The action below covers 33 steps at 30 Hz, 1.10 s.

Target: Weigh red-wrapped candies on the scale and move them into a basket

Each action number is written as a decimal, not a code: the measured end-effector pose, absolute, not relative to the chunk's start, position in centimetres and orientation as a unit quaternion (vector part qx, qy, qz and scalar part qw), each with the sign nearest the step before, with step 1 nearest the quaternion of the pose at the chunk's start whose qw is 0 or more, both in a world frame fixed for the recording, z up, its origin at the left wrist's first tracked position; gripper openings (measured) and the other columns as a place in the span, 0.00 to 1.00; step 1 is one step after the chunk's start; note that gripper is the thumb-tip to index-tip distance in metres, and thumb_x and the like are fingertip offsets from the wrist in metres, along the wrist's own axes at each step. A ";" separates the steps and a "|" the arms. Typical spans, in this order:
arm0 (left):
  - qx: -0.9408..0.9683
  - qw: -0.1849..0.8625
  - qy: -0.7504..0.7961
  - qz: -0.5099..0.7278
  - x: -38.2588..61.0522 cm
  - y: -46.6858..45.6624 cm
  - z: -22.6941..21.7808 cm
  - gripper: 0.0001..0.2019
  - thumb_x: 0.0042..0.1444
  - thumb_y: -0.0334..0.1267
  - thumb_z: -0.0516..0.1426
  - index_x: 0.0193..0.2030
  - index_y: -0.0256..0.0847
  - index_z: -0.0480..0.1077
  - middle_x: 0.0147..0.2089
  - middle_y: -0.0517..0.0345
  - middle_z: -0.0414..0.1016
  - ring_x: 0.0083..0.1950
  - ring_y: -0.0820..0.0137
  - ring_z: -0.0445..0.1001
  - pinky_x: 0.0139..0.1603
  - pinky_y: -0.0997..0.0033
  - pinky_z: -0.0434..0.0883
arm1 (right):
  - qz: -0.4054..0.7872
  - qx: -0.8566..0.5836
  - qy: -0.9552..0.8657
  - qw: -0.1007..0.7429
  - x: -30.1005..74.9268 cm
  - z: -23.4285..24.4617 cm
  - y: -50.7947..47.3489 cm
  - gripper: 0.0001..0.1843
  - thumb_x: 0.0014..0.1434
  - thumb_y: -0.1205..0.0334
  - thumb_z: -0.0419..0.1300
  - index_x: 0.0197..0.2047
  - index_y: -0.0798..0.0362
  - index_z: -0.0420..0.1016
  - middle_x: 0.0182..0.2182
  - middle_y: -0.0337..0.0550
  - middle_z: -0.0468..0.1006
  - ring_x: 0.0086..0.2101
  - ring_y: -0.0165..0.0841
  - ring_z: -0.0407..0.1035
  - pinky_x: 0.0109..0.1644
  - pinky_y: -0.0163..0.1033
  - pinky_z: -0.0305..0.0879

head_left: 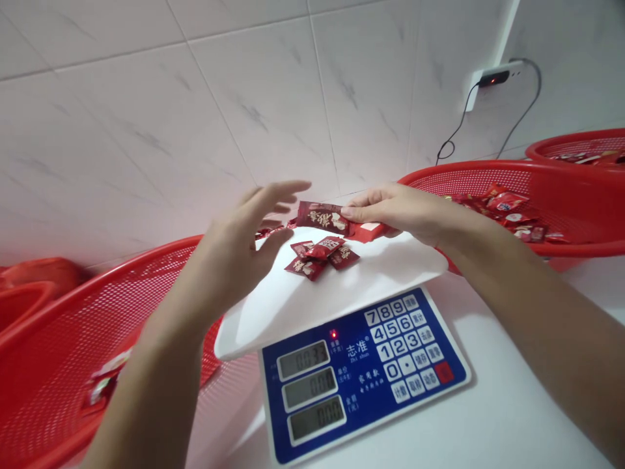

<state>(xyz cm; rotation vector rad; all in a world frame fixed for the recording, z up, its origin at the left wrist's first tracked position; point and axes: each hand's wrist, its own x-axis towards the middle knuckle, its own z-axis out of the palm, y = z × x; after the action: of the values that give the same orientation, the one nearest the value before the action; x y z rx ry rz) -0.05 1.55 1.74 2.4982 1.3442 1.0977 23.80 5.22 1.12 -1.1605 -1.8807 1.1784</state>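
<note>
My right hand (395, 212) reaches in from the right and pinches a dark red candy sachet (322, 218) over the back edge of the white scale platform (390, 267). A second red wrapper (366, 231) lies partly under those fingers. My left hand (239, 241) hovers above the platform's left side, fingers spread, holding nothing. On the platform, a small heap of red sachets (317, 257) sits between my hands. Below it is the digital scale's blue keypad (405, 345), with lit readouts (310, 391).
Red mesh baskets stand on both sides of the scale: one at left (122, 306) with a few packets (102, 384), one at right (439, 185) holding several sachets, and another behind it (576, 140). A plugged-in adapter (493, 78) sits on the tiled wall.
</note>
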 end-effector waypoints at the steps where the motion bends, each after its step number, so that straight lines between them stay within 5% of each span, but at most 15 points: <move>1: 0.838 0.025 0.418 0.350 -0.1 1.3 1.9 0.20 0.66 0.35 0.59 0.63 0.53 0.74 0.59 0.56 0.78 0.57 0.62 0.78 0.56 0.63 0.74 | 0.464 -0.433 -0.707 0.313 23.8 1.2 5.2 0.15 0.61 0.51 0.68 0.34 0.55 0.78 0.25 0.39 0.71 0.26 0.27 0.60 0.31 0.36 0.52; 6: 0.844 -0.045 0.364 0.390 0.4 0.8 2.2 0.09 0.66 0.34 0.61 0.43 0.55 0.81 0.47 0.62 0.80 0.48 0.65 0.78 0.49 0.65 0.75 | 0.507 -0.394 -0.707 0.295 23.5 1.8 4.2 0.16 0.60 0.51 0.70 0.31 0.55 0.75 0.25 0.37 0.69 0.26 0.26 0.59 0.29 0.35 0.51; 11: 0.809 -0.048 0.403 0.425 0.8 0.8 2.1 0.06 0.65 0.37 0.61 0.41 0.51 0.82 0.41 0.64 0.82 0.43 0.68 0.79 0.47 0.67 0.75 | 0.470 -0.399 -0.727 0.301 23.5 1.8 4.1 0.20 0.62 0.43 0.67 0.37 0.54 0.81 0.29 0.42 0.75 0.29 0.29 0.63 0.31 0.36 0.54; 17: 0.754 0.110 0.496 0.415 0.2 1.6 1.8 0.09 0.61 0.46 0.63 0.40 0.46 0.81 0.37 0.61 0.85 0.39 0.65 0.82 0.40 0.67 0.75 | 0.449 -0.403 -0.728 0.326 23.8 1.5 4.6 0.27 0.63 0.35 0.63 0.45 0.52 0.84 0.31 0.43 0.75 0.30 0.29 0.62 0.31 0.36 0.51; 25: 0.713 0.205 0.546 0.388 -0.2 2.7 1.3 0.13 0.57 0.47 0.64 0.43 0.43 0.80 0.38 0.53 0.86 0.41 0.60 0.84 0.43 0.65 0.77 | 0.402 -0.454 -0.725 0.328 23.0 0.6 5.3 0.15 0.67 0.49 0.62 0.38 0.52 0.81 0.25 0.36 0.63 0.25 0.27 0.52 0.31 0.38 0.46; 33: 0.727 0.083 0.641 0.231 -1.7 3.9 0.1 0.17 0.59 0.55 0.59 0.42 0.46 0.80 0.32 0.51 0.83 0.34 0.57 0.79 0.32 0.64 0.67 | 0.443 -0.426 -0.711 0.342 23.0 0.9 5.1 0.08 0.63 0.67 0.63 0.44 0.54 0.84 0.32 0.42 0.78 0.33 0.30 0.68 0.39 0.37 0.62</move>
<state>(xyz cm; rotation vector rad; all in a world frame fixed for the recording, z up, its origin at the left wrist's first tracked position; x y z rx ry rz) -1.66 3.92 0.13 2.1705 1.9145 0.6897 22.99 5.07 0.87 -1.1073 -1.8474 1.1525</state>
